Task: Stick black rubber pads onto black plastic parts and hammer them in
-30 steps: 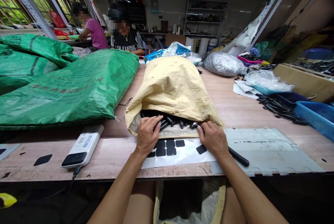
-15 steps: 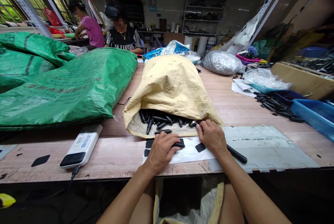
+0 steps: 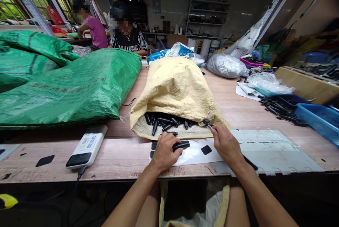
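Observation:
My left hand (image 3: 165, 152) is closed around a short black tube (image 3: 183, 144), held just in front of the sack's mouth. In my right hand (image 3: 228, 146) is a tool with a thin metal shaft and a dark round head (image 3: 206, 121); its exact kind I cannot make out. A black handle (image 3: 251, 162) shows beyond my right wrist, perhaps part of that tool. The yellow woven sack (image 3: 180, 89) lies with its mouth facing me, several black tubes (image 3: 165, 121) inside. Beneath my hands lies a white sheet (image 3: 194, 154) with black rounded patches (image 3: 206, 150).
Left of the sack lie a large green sack (image 3: 79, 89) and a white power bank (image 3: 88, 145) with a cable. Blue trays (image 3: 317, 119) and loose black parts (image 3: 280, 110) are at the right. Another open sack (image 3: 225, 202) sits between my legs. Two people sit beyond the table.
My right hand has shifted right and lifted the tool's round head against the sack's upper lip. My left hand has tilted the black tube slightly upward. The view has shifted a little.

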The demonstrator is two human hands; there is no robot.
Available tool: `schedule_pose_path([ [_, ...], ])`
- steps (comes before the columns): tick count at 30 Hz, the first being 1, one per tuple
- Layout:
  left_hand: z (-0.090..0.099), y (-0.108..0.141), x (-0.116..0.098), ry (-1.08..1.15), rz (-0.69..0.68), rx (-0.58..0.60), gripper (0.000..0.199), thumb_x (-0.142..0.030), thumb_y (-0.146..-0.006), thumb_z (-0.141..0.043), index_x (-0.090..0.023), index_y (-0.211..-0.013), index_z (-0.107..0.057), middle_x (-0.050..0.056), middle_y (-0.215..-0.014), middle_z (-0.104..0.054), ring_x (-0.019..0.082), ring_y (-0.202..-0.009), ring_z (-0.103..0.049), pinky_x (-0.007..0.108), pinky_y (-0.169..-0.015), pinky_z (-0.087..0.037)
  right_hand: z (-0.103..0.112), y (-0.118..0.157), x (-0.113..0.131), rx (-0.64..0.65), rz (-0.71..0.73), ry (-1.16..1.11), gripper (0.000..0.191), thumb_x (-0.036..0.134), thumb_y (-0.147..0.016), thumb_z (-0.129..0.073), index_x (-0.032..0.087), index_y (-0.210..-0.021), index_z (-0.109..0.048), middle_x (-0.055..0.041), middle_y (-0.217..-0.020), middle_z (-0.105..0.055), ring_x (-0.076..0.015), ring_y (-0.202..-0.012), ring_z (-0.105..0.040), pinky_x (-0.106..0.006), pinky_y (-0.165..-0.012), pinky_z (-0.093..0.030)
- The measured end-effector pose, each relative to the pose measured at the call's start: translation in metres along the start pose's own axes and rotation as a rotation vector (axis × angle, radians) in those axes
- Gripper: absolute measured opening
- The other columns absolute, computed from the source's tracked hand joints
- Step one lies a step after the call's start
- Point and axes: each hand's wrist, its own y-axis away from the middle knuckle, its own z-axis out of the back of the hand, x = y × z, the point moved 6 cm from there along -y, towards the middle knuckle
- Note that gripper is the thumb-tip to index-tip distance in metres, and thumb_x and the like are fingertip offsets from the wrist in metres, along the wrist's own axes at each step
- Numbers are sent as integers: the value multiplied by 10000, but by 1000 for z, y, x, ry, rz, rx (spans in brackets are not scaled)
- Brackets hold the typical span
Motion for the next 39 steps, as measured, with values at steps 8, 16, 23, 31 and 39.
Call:
schedule_pose_path([
  [8,-2,-4,3,-4,47,19,176,-174,-710,-765,-216,-863,-690,13,-870,-652,227,-904,-519,366,-820,-400,15,41,47,31,43,-291,219,323,-1003,-455,211,-998,-644,-54,-922,-676,-187,-867,-629,-312,-786,-483],
  [16,-2,-5,5,32,73,28,145,-189,-731,-771,-232,-857,-714,9,-862,-667,224,-906,-525,363,-821,-397,17,51,68,-35,115,-223,312,244,-990,-482,242,-1272,-616,-66,-1040,-669,-194,-957,-642,-319,-859,-502],
  [23,-3,-4,7,45,94,34,163,-190,-718,-792,-235,-857,-720,-2,-843,-659,212,-890,-520,357,-817,-394,6,55,77,25,135,-76,315,227,-997,-470,238,-1269,-628,-43,-941,-657,-174,-845,-650,-279,-736,-492],
  [31,-4,-5,6,30,89,43,119,-207,-732,-780,-229,-816,-699,1,-831,-634,210,-879,-508,348,-789,-385,1,58,95,69,189,-92,343,197,-991,-466,257,-1292,-620,-37,-912,-643,-162,-815,-626,-264,-723,-468],
  [39,2,-5,5,133,90,72,98,-259,-834,-707,-245,-929,-723,5,-887,-663,214,-916,-523,362,-847,-386,9,34,46,-49,110,67,297,259,-986,-483,267,-1231,-650,-46,-979,-665,-189,-891,-627,-297,-762,-451],
])
